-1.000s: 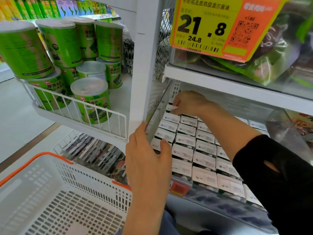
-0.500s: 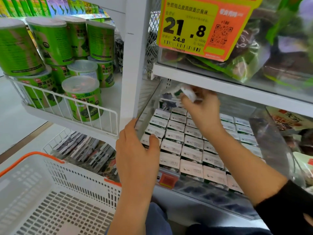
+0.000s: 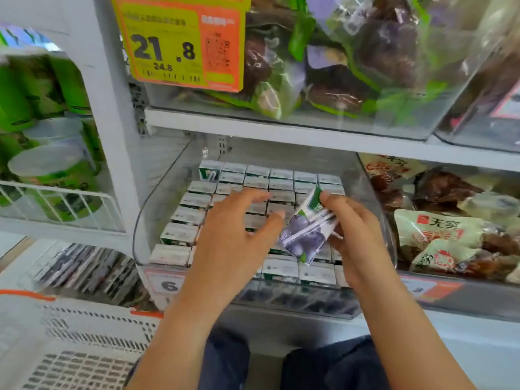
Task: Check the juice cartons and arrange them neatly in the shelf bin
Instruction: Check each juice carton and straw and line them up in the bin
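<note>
One juice carton (image 3: 308,230) is held tilted above the front right of the clear shelf bin (image 3: 157,204) — pinched by the right hand (image 3: 357,235), fingers curled round it. The left hand (image 3: 233,237) is spread beside it. Light, stiff, easily dented — best gripped by its flat sides.

A yellow-and-orange price tag (image 3: 180,40) reading 21.8 hung above bagged snacks (image 3: 323,66) on the upper shelf. Green cans (image 3: 53,175) stood behind a wire rail at left. A white basket (image 3: 70,347) with orange rim sat below.
</note>
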